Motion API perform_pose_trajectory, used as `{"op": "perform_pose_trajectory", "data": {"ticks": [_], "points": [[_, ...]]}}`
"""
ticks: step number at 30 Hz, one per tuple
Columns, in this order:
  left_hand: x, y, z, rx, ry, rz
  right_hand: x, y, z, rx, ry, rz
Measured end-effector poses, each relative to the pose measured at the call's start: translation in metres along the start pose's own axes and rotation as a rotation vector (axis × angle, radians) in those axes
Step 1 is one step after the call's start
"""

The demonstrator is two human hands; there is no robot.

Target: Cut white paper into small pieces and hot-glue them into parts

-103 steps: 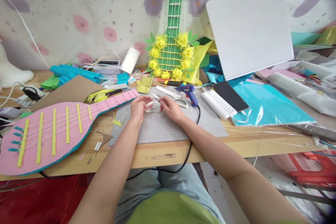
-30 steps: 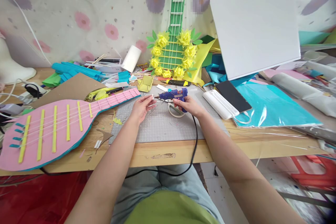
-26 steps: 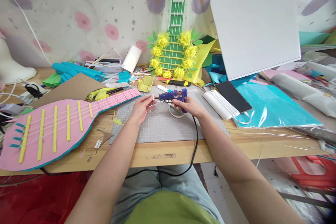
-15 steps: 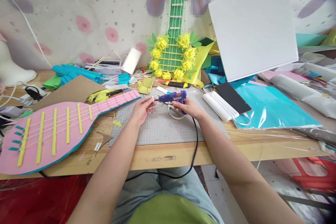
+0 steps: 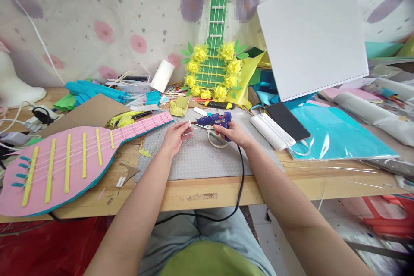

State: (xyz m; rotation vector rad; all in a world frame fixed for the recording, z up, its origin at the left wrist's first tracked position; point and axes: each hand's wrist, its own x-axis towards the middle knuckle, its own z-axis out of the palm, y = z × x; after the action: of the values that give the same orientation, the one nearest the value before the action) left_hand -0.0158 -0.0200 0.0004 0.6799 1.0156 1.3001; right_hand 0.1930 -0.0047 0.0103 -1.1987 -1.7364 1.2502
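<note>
In my right hand point(image 5: 230, 133) is a blue glue gun point(image 5: 215, 120), its nozzle pointing left. My left hand point(image 5: 177, 136) pinches a small white strip point(image 5: 189, 125) close to the nozzle; whether the two touch I cannot tell. Under the glue gun lie scissors with white handles point(image 5: 217, 139) on a grey cutting mat point(image 5: 200, 168). To the left rests a pink paper lute point(image 5: 61, 164) with yellow bars and white strings. A green paper instrument point(image 5: 211, 69) ringed with yellow paper flowers leans upright behind my hands.
A yellow-and-black utility knife point(image 5: 220, 105) lies behind the mat. At right are a white power bank point(image 5: 272, 131), a dark flat panel point(image 5: 287, 120) and a blue plastic-wrapped sheet point(image 5: 339, 133). The glue gun's black cord point(image 5: 242, 177) hangs over the table edge. Paper scraps clutter the back.
The glue gun has shifted very slightly to the right, and the white strip in my left hand is turned a little. Both hands keep their hold.
</note>
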Motion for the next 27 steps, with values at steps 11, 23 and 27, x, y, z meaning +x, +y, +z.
{"op": "perform_pose_trajectory", "data": {"ticks": [11, 23, 27], "points": [[-0.0011, 0.0003, 0.0018, -0.005, 0.008, -0.027, -0.0009, -0.0024, 0.0012, 0.014, 0.039, 0.002], [-0.0030, 0.0031, 0.0048, -0.036, -0.003, -0.067, -0.0018, -0.0042, 0.0019, 0.032, 0.041, 0.002], [-0.0039, 0.0035, 0.0056, -0.026, -0.008, -0.074, -0.0020, -0.0049, 0.0027, 0.028, 0.043, 0.000]]}}
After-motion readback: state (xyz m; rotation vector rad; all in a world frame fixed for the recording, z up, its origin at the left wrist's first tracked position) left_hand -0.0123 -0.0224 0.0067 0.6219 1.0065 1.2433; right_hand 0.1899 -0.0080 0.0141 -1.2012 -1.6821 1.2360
